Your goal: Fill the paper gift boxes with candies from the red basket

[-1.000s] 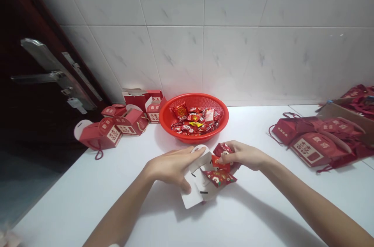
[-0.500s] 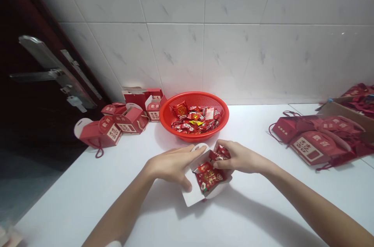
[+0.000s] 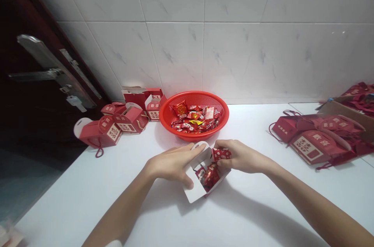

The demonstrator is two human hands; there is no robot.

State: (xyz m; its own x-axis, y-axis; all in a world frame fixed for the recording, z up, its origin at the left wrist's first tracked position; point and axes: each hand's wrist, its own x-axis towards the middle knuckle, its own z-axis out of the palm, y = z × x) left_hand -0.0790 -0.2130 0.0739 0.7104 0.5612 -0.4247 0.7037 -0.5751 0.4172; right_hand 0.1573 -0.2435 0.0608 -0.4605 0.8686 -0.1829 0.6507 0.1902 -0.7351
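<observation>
An opened gift box [image 3: 195,192], white inside, sits tilted on the table in front of me. My left hand [image 3: 171,167] grips its left side, thumb on the near flap and fingers by the rounded far flap. Inside the box lie shiny red wrapped sweets [image 3: 210,175]. My right hand [image 3: 241,156] pinches a red packet with pale dots [image 3: 221,154] at the box's far right edge. Just beyond, a red plastic basket [image 3: 166,124] holds many red wrapped sweets and a yellow one [image 3: 196,122].
Several red gift boxes [image 3: 128,120] stand at the back left. More red boxes with cord handles [image 3: 318,143] are piled at the right beside a cardboard carton [image 3: 331,107]. A tiled wall [image 3: 181,60] rises behind; a dark door with a metal handle [image 3: 35,75] is at left.
The large red packet with gold lettering no longer lies face-up across the box; shiny sweets show inside instead. The dotted packet in my right hand has turned more level. My left hand stays put.
</observation>
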